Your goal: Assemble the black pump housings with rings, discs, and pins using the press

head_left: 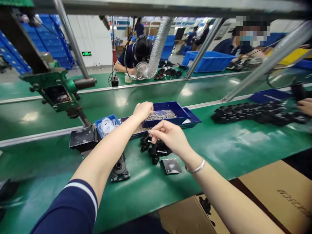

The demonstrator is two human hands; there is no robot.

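My left hand [142, 110] reaches over the near rim of a blue tray [181, 113] of small metal pins [162, 114], its fingers curled down into the pins. My right hand [169, 136] hovers over a small heap of black plastic parts [153, 149] on the green table, fingers pinched on a thin metal pin [149, 141]. A black part with a round hole [120, 169] lies under my left forearm. A flat dark square plate [172, 166] rests just below my right hand.
A small blue box of white rings [107, 125] sits left of the tray. A green press machine [57, 91] stands at the left. Many black parts [255, 112] lie at the right by another person's hand [305, 105]. Cardboard boxes [278, 191] sit below the table edge.
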